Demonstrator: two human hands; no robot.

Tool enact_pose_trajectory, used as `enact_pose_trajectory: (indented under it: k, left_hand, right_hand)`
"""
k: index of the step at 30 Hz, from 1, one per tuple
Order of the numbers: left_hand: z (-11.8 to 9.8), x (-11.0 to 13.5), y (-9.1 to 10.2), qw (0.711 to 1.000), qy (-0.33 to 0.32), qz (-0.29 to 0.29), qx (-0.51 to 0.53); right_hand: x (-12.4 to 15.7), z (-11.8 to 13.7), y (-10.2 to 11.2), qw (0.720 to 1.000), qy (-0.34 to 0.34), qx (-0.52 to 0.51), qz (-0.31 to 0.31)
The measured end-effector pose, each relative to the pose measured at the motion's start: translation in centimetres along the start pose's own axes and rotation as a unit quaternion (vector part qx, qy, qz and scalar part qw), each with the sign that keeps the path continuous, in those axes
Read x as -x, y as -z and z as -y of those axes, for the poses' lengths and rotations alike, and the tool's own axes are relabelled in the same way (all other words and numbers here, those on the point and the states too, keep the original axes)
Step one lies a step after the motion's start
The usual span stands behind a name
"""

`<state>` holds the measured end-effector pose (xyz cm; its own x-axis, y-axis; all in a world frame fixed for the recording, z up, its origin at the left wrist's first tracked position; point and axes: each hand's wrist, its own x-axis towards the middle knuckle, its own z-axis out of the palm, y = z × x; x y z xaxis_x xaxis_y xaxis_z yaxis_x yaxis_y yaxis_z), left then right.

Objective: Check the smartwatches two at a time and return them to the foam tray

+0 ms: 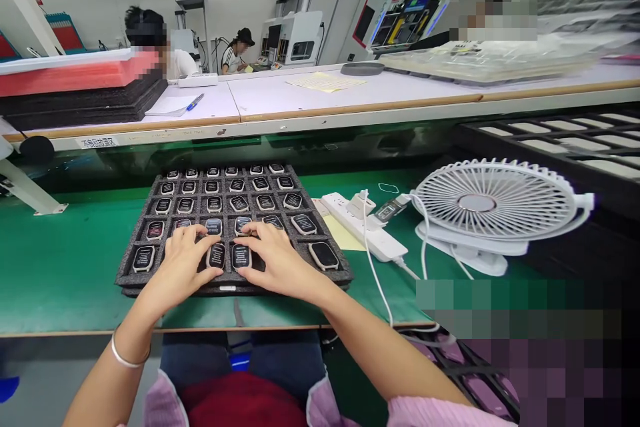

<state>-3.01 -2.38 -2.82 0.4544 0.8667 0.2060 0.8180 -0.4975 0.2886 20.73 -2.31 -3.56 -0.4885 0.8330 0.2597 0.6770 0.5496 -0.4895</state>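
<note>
A dark grey foam tray holds rows of smartwatch faces without straps, many with lit text on their screens. My left hand has thumb and index finger at the lower and upper edges of one smartwatch in the front row. Beside it, my right hand pinches another front-row smartwatch the same way. Both watches sit at their compartments, screens up. My palms partly cover the neighbouring compartments. At the front right corner lies a watch with a dark screen.
On the green mat, a white power strip with plugs and cables lies right of the tray. A white fan stands farther right. Behind runs a raised shelf with foam sheets and clear plastic trays. Other people sit beyond it.
</note>
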Motion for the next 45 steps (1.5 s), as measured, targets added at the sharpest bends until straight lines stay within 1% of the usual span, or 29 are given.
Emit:
enact_pose_trajectory:
  k: [2,4,6,7,8,10,12,14,16,18,21,23,25,26,27,29,30,31,32,33,34,35,36,37,39,41,42,43,45]
  left_hand:
    - [-0.1,0.0,0.3,1.000,0.001,-0.009,-0.020]
    - [-0.9,-0.3,0.7,1.000,0.000,-0.025,-0.008]
    - [-2.4,-1.0,0.7,0.999,-0.003,-0.042,0.028]
    - [-3.5,-1.6,0.4,0.998,-0.007,-0.049,0.048]
    - [-4.6,-2.3,0.0,0.997,-0.010,-0.054,0.060]
    - [-7.0,-3.9,-1.3,0.998,-0.024,-0.034,0.053]
    - [-9.1,-5.4,-2.7,1.000,-0.024,-0.002,-0.010]
    - [-10.5,-6.5,-3.8,0.997,-0.015,0.024,-0.066]
    - [-11.1,-7.0,-4.3,0.996,-0.018,0.037,-0.079]
    - [-11.1,-6.9,-4.5,0.998,-0.025,0.043,-0.041]
    - [-10.7,-6.3,-4.4,0.997,-0.027,0.037,0.067]
    - [-10.3,-5.9,-4.1,0.986,-0.041,0.036,0.157]
    - [-9.7,-5.7,-3.4,0.959,-0.060,0.043,0.272]
    - [-9.3,-5.6,-2.9,0.936,-0.060,0.044,0.343]
    - [-8.9,-5.7,-2.3,0.906,-0.049,0.044,0.418]
    - [-7.9,-6.0,-0.8,0.832,-0.003,0.034,0.554]
    - [-7.3,-6.3,0.0,0.798,0.025,0.022,0.602]
    - [-6.8,-6.6,0.6,0.773,0.051,0.003,0.633]
    - [-6.3,-6.9,1.2,0.758,0.076,-0.021,0.648]
    - [-5.9,-7.3,1.6,0.749,0.097,-0.049,0.653]
    - [-5.5,-7.6,2.0,0.743,0.113,-0.074,0.656]
    - [-5.3,-7.9,2.2,0.739,0.126,-0.090,0.656]
    - [-5.2,-8.1,2.3,0.737,0.135,-0.100,0.655]
    - [-5.1,-8.2,2.3,0.738,0.140,-0.104,0.652]
    - [-4.9,-8.4,2.4,0.752,0.138,-0.108,0.636]
    - [-4.6,-8.6,2.6,0.784,0.125,-0.136,0.593]
    - [-4.4,-8.7,2.7,0.805,0.119,-0.159,0.559]
    - [-4.2,-8.9,2.9,0.829,0.115,-0.183,0.517]
    - [-3.8,-9.3,3.2,0.867,0.116,-0.223,0.431]
  right_hand:
    - [0.5,-0.1,0.6,0.999,0.004,0.034,-0.015]
    - [1.4,-0.6,1.7,0.996,0.000,0.055,-0.073]
    - [2.7,-1.7,3.1,0.988,-0.018,0.067,-0.140]
    - [3.5,-2.3,3.8,0.983,-0.034,0.076,-0.162]
    - [4.2,-3.0,4.3,0.979,-0.059,0.097,-0.170]
    - [5.5,-4.4,5.0,0.966,-0.132,0.167,-0.148]
    - [6.5,-5.6,5.0,0.944,-0.201,0.239,-0.108]
    - [7.2,-6.3,4.5,0.928,-0.228,0.283,-0.085]
    - [7.7,-6.6,3.9,0.926,-0.217,0.296,-0.087]
    - [7.9,-6.7,3.3,0.935,-0.192,0.279,-0.106]
    - [7.9,-6.4,2.6,0.957,-0.156,0.198,-0.143]
    - [7.9,-6.1,2.4,0.971,-0.144,0.124,-0.145]
    - [7.8,-5.8,2.4,0.978,-0.147,0.067,-0.131]
    - [7.8,-5.7,2.6,0.979,-0.152,0.052,-0.122]
    - [7.8,-5.7,2.8,0.980,-0.157,0.047,-0.115]
    - [7.5,-5.4,3.5,0.979,-0.164,0.054,-0.106]
    - [7.1,-5.2,3.9,0.979,-0.164,0.052,-0.105]
    - [6.6,-4.9,4.2,0.980,-0.161,0.037,-0.107]
    - [5.8,-4.5,4.5,0.981,-0.155,0.000,-0.114]
    - [4.8,-4.0,4.7,0.980,-0.146,-0.060,-0.122]
    - [3.6,-3.5,4.8,0.971,-0.136,-0.147,-0.129]
    - [2.2,-2.9,4.8,0.950,-0.123,-0.255,-0.131]
    - [0.7,-2.4,4.6,0.916,-0.118,-0.364,-0.123]
    - [-0.8,-1.9,4.4,0.874,-0.119,-0.457,-0.115]
    - [-3.7,-1.0,4.0,0.798,-0.119,-0.583,-0.095]
    - [-5.8,-0.3,3.7,0.742,-0.114,-0.656,-0.074]
    - [-6.5,-0.1,3.7,0.723,-0.107,-0.679,-0.066]
    - [-7.1,0.2,3.7,0.711,-0.099,-0.694,-0.060]
    - [-7.8,0.6,3.8,0.702,-0.079,-0.706,-0.061]
